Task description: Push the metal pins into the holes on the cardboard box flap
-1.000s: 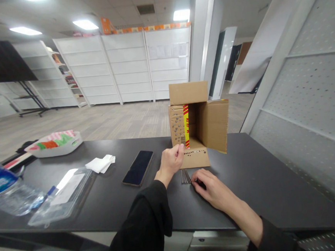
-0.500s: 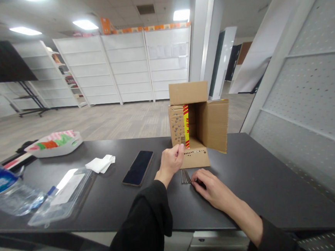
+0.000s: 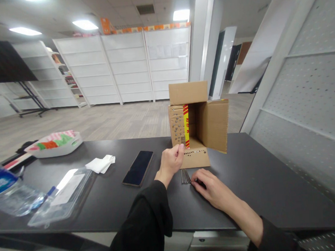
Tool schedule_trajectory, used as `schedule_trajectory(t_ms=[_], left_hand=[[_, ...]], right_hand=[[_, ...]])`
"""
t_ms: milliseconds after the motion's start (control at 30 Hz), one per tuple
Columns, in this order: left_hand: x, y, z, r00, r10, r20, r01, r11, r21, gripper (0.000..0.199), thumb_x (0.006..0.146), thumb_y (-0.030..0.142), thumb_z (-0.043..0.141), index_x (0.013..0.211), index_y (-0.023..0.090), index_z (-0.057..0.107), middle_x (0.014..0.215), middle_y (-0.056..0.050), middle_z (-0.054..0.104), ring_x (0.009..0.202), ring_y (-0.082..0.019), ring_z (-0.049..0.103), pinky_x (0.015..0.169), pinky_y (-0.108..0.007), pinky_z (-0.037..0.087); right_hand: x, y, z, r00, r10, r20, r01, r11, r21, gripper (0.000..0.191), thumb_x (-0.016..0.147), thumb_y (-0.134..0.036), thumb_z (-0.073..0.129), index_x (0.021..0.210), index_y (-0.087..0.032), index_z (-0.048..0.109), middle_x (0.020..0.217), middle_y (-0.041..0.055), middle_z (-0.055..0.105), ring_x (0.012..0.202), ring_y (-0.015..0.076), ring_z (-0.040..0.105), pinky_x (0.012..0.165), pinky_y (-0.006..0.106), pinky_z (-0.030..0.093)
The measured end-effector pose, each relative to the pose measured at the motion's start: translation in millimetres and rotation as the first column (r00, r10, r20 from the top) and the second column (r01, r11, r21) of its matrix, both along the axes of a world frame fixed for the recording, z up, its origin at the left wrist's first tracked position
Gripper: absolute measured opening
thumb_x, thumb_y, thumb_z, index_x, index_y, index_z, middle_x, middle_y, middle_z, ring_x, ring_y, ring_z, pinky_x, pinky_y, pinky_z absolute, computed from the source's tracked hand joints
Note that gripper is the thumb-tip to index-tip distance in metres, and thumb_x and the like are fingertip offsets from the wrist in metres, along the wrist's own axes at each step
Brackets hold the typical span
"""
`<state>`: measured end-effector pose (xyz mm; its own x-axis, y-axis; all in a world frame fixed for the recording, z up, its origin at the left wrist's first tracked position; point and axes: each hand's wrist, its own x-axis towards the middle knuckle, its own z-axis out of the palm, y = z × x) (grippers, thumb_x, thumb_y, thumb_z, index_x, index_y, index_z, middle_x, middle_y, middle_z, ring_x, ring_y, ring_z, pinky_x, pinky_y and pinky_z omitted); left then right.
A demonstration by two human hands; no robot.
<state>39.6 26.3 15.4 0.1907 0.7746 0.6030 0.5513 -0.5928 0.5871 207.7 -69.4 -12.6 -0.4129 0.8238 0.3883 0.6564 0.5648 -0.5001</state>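
An open cardboard box (image 3: 215,127) stands on the dark table, its flaps spread and its left flap dotted with small round marks beside yellow-red tape. My left hand (image 3: 172,160) is closed in a pinch in front of the box's lower left part; what it holds, if anything, is too small to name. Just in front of the box, several thin metal screws or nails (image 3: 184,176) lie side by side. My right hand (image 3: 208,186) rests on the table to their right, fingertips pinched at the rightmost one.
A phone (image 3: 138,168) lies left of my left hand, with white tissues (image 3: 100,164) beyond it. Farther left are a clear plastic case (image 3: 63,195), a water bottle (image 3: 13,191) and a white basket (image 3: 56,149). A perforated panel (image 3: 308,110) rises on the right.
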Motion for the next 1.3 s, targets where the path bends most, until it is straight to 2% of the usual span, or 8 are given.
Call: schedule_trajectory(t_ms=[300,667,1000,1300], left_hand=[[0,0,0.6,1.000,0.012,-0.012,-0.012,1.000,0.000,0.045,0.097,0.042,0.033,0.057,0.020,0.036,0.051,0.003,0.037,0.048,-0.008,0.029,0.052,-0.025,0.022],[0,1,0.7,1.000,-0.008,0.010,0.007,1.000,0.004,0.045,0.096,0.041,0.033,0.057,0.020,0.034,0.050,0.004,0.033,0.047,-0.007,0.029,0.052,-0.024,0.023],[0,1,-0.2,1.000,-0.002,0.008,0.002,1.000,-0.012,0.045,0.096,0.042,0.034,0.057,0.020,0.032,0.049,0.004,0.034,0.046,-0.007,0.033,0.051,-0.024,0.024],[-1,2,-3.1,1.000,0.020,-0.023,-0.020,1.000,-0.001,0.045,0.096,0.042,0.034,0.057,0.020,0.034,0.049,0.004,0.037,0.045,-0.007,0.033,0.051,-0.024,0.023]], right_hand=[[0,-1,3.2,1.000,0.000,-0.015,0.000,1.000,-0.004,0.011,0.092,-0.013,0.050,0.088,-0.021,0.055,0.088,0.0042,0.062,0.085,0.0190,0.057,0.077,0.033,0.047],[11,1,9.6,0.985,-0.040,-0.166,0.045,0.999,0.022,0.008,0.094,-0.020,0.049,0.090,-0.022,0.056,0.087,0.0038,0.062,0.078,0.0169,0.057,0.073,0.031,0.047],[25,38,36.3,0.983,-0.100,-0.151,0.121,0.984,0.134,0.010,0.092,-0.023,0.049,0.087,-0.020,0.058,0.085,0.0044,0.062,0.078,0.0176,0.058,0.073,0.032,0.047],[18,73,29.2,0.958,-0.236,-0.164,0.262,0.952,0.159,0.010,0.089,-0.021,0.049,0.085,-0.020,0.058,0.088,0.0062,0.061,0.081,0.0199,0.059,0.074,0.034,0.048]])
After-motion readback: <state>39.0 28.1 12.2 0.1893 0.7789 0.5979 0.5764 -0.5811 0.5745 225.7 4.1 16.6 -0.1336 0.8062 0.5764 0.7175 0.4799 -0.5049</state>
